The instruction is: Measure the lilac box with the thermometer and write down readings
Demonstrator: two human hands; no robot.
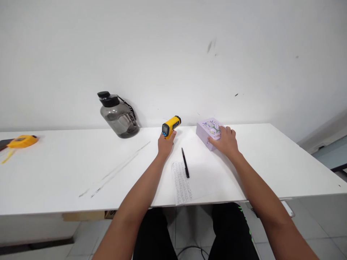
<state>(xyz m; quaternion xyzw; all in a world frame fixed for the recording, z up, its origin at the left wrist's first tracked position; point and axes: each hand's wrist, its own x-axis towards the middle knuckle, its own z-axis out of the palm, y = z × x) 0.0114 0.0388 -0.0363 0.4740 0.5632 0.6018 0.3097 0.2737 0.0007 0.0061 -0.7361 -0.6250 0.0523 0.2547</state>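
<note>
My left hand (166, 145) is wrapped round the handle of a yellow and black infrared thermometer (172, 124), near the back of the table. Its small screen faces me and its nose points toward the wall. Over to the right, my right hand (226, 141) grips a lilac box (206, 135) with a printed tree design on top. The thumb presses the near side and the fingers lie over the right edge. Between my forearms lie a black pen (185, 162) and a sheet of paper (182, 184) with handwriting.
A tinted water bottle (119, 117) with a black cap and strap stands at the back left, by the wall (168, 54). At the far left of the white table (67, 162) lies a yellow tape measure (24, 141). The table's front edge runs below my forearms.
</note>
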